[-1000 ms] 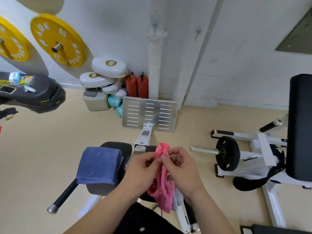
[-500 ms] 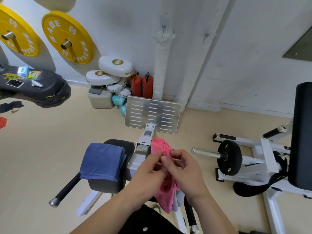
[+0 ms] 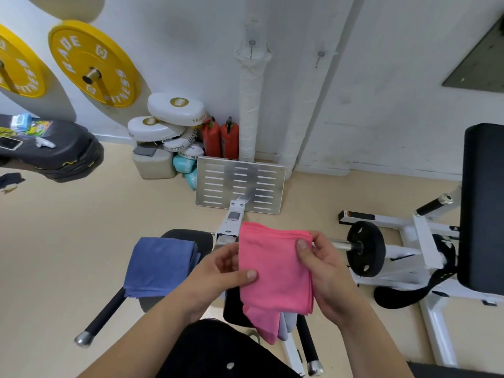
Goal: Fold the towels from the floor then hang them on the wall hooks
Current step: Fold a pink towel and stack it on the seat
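Observation:
I hold a pink towel (image 3: 274,271) spread flat in front of me, folded into a rough rectangle. My left hand (image 3: 218,274) pinches its left edge with the thumb on top. My right hand (image 3: 324,271) grips its upper right corner and right edge. A pale grey cloth (image 3: 286,327) hangs just beneath the pink one. A folded blue towel (image 3: 161,266) lies draped over a black roller pad (image 3: 191,236) to the left. Two small wall hooks, one (image 3: 251,43) on the wrapped pipe and another (image 3: 320,54) on the wall, sit high up ahead.
A gym machine with a metal footplate (image 3: 240,184) stands straight ahead. Yellow weight plates (image 3: 92,64) hang on the left wall above a black bench (image 3: 49,151). White pads (image 3: 174,110) and red extinguishers (image 3: 221,137) sit by the wall. A white frame with a black plate (image 3: 365,249) stands right.
The pink towel was bunched between my fingers; now it is spread flat and wide between both hands. My hands have moved apart.

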A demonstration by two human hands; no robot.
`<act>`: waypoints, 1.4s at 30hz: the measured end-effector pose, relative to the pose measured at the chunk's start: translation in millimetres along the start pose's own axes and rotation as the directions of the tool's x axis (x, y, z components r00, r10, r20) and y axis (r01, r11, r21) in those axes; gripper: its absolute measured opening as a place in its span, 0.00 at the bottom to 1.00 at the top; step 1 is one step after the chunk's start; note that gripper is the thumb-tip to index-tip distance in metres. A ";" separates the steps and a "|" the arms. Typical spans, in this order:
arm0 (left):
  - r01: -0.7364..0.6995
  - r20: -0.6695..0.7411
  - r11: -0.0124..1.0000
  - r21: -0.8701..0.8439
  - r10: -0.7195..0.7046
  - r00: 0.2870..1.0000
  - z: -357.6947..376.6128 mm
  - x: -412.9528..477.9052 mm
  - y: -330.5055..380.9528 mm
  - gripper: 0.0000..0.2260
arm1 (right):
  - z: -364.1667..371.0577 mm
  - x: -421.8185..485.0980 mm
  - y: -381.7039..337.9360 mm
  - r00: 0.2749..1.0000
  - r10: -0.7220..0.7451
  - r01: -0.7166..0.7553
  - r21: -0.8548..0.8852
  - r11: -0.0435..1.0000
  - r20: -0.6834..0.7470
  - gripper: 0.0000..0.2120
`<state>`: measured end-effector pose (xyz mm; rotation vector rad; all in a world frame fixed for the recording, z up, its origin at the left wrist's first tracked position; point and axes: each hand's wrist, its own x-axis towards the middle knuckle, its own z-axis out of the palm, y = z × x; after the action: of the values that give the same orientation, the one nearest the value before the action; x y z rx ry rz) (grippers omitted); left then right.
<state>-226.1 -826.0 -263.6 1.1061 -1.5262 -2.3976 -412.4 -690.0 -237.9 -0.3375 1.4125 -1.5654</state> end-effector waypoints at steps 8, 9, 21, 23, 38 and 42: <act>0.124 -0.071 0.981 -0.148 -0.136 0.988 -22.6 -2.0 -6.1 0.16 | 25.4 22.8 36.4 0.997 -0.005 -0.022 -0.357 0.934 -0.075 0.10; 0.147 -0.097 0.982 -0.118 -0.159 0.983 -29.6 -4.9 -6.4 0.15 | 29.2 27.7 46.3 0.997 0.025 -0.049 -0.397 0.916 -0.066 0.10; 0.342 -0.488 0.935 0.092 -0.257 0.834 -170.9 -43.4 -20.1 0.07 | 148.6 81.7 124.1 0.887 0.429 -0.256 -0.589 0.766 0.172 0.44; 0.326 -0.506 0.942 0.074 -0.246 0.827 -196.0 -43.1 -17.5 0.10 | 170.5 89.6 127.9 0.895 0.408 -0.231 -0.596 0.769 0.180 0.48; 0.330 -0.441 0.752 0.570 -0.058 0.895 -259.6 -4.8 -51.4 0.35 | 212.2 115.6 186.5 0.971 0.236 -0.153 -0.806 0.572 -0.017 0.29; 0.089 -0.210 0.389 0.917 0.279 0.937 -255.0 -3.5 -51.0 0.37 | 210.4 112.9 186.7 0.985 0.167 -0.026 -0.940 0.339 0.033 0.30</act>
<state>-52.0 -990.9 -364.1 1.3588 -2.7369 -0.9722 -227.8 -881.1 -383.9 -1.0019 2.0826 -0.3959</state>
